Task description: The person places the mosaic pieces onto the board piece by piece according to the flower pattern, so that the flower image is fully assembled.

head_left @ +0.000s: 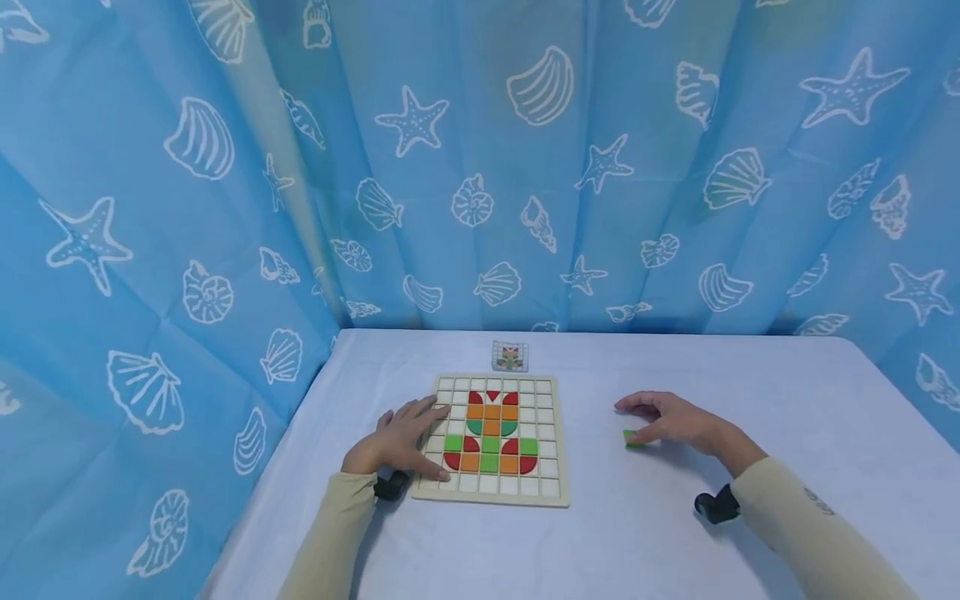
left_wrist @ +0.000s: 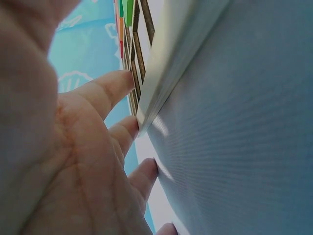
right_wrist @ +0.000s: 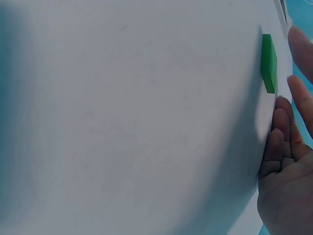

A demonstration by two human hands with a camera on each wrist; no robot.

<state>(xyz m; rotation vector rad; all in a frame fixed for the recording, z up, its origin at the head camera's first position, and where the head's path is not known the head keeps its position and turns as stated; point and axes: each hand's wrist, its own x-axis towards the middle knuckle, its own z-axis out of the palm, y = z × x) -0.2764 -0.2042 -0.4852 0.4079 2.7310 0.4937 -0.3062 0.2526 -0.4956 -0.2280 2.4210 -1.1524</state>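
A square pattern board (head_left: 555, 433) lies on the table, its grid partly filled with red, orange and green tiles shaped like a flower. My left hand (head_left: 405, 437) rests at its left side with fingers spread, some of them on the board's edge and others on the cloth. In the left wrist view the fingertips touch the board's rim (left_wrist: 168, 63). A loose green tile (right_wrist: 268, 63) lies on the cloth to the right of the board. Just over it is my right hand (head_left: 682, 421), thumb and index finger apart; in the right wrist view they do not grip the tile.
A small pattern card (head_left: 510, 357) showing a similar flower stands behind the board. White cloth (head_left: 600, 550) covers the table. Blue curtains (head_left: 480, 150) with shell and starfish prints hang along the back and left.
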